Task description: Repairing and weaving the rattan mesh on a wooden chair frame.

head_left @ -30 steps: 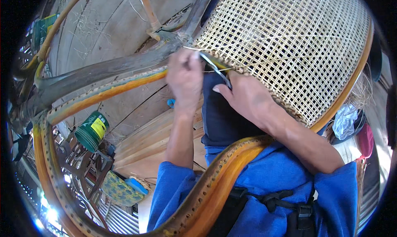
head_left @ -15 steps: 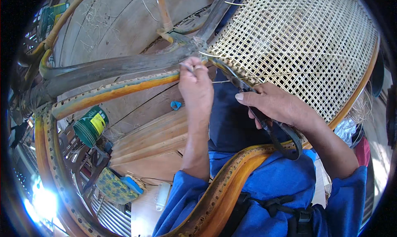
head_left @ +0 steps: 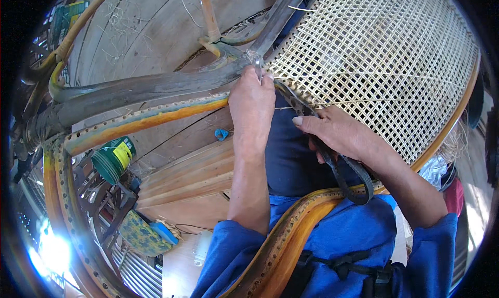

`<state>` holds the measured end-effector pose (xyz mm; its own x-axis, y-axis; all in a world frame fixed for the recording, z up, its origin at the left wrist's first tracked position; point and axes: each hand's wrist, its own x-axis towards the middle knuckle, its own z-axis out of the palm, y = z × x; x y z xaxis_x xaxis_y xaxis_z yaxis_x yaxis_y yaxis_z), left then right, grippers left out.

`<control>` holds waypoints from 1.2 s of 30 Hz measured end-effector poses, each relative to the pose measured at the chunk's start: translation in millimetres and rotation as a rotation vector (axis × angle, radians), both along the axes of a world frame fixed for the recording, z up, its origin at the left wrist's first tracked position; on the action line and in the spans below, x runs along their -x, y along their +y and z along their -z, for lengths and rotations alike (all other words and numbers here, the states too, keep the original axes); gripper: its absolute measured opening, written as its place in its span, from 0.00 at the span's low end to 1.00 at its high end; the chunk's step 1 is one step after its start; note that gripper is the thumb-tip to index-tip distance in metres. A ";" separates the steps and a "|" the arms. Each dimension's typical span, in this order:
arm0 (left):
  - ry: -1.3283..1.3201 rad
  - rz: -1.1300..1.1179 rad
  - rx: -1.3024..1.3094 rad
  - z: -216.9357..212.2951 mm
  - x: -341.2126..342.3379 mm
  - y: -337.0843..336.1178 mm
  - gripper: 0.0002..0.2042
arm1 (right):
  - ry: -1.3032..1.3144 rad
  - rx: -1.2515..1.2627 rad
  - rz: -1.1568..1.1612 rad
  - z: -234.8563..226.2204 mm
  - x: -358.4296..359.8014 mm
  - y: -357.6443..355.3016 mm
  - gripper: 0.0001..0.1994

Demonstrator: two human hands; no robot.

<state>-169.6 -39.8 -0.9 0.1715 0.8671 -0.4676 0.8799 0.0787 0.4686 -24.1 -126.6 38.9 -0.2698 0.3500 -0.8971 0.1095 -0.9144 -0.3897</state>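
Note:
My left hand point(head_left: 252, 106) is closed in a pinch at the corner of the cane webbing point(head_left: 364, 54), beside a grey pole of the chair frame point(head_left: 150, 84). A slim shiny piece point(head_left: 258, 63) sticks up from its fingertips; its kind cannot be made out. My right hand point(head_left: 343, 134) grips a pair of dark scissors point(head_left: 349, 176), with the handle loops hanging below the palm. Their blades point toward the webbing's edge, near the left fingers, and whether they are parted is unclear. A thin pale cane strand point(head_left: 283, 108) runs between both hands.
A curved yellow-brown frame rail point(head_left: 291, 230) with a row of holes crosses my lap. Another drilled rail point(head_left: 150, 118) stretches left. On the left are a green bucket point(head_left: 114, 160) and a patterned cushion point(head_left: 143, 233). A blue scrap point(head_left: 221, 134) lies on the floor.
My left hand has moved up and slightly right, to the corner of the webbing, with the shiny piece now pointing upward. The right hand and scissors have barely shifted.

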 end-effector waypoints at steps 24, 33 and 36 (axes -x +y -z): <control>0.141 0.165 -0.084 6.5 -3.4 -1.0 0.08 | 0.061 -0.026 -0.005 4.3 -0.9 1.7 0.22; 0.090 0.057 -0.210 -35.7 22.9 0.0 0.10 | -0.048 -0.095 -0.059 -4.7 5.4 1.2 0.29; -0.081 -0.126 -0.143 -38.1 29.2 -10.5 0.11 | -0.009 -0.090 -0.017 -1.2 10.7 2.8 0.24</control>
<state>-198.8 -50.3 37.2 0.0899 0.9407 -0.3271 0.8263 0.1129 0.5518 -34.8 -123.8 40.0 -0.2682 0.4245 -0.8648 0.1286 -0.8739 -0.4688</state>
